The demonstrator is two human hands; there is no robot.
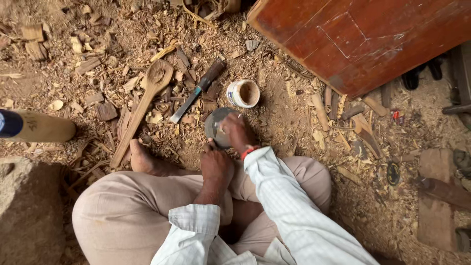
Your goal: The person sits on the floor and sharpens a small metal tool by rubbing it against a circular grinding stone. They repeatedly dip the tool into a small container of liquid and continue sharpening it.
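I sit cross-legged on ground covered in wood shavings. A grey round stone (214,122) lies just in front of my legs. My right hand (239,133), with a red band at the wrist, rests on top of it with bent fingers pinching a small pale piece (221,130) against the stone's face. What that piece is cannot be made out. My left hand (216,167) is closed at the stone's near edge, its thumb touching the rim. My bare foot (143,159) lies to the left of the stone.
Beyond the stone lie a small white pot (244,93), a dark-handled chisel (195,94) and a long carved wooden spoon (141,109). A red-brown board (363,39) fills the upper right. A pale wooden cylinder (41,128) and a stone block (27,211) are at the left. Offcuts lie scattered around.
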